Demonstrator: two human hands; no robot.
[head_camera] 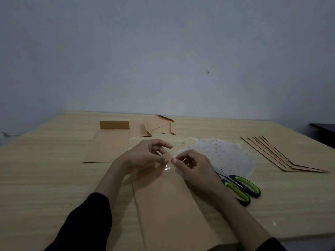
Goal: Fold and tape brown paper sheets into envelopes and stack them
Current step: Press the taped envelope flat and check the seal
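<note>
The left hand [145, 156] and right hand [195, 167] both pinch a small shiny piece of clear tape [167, 168] with curled fingertips. It sits at the top end of the long folded brown paper sheet [168, 205], mid-frame. This looks like the taping step. Next the tape needs pressing flat. The green-and-black scissors [241, 187] by the right wrist could get bumped. The fanned stack of brown envelopes [290, 156] waits at right.
</note>
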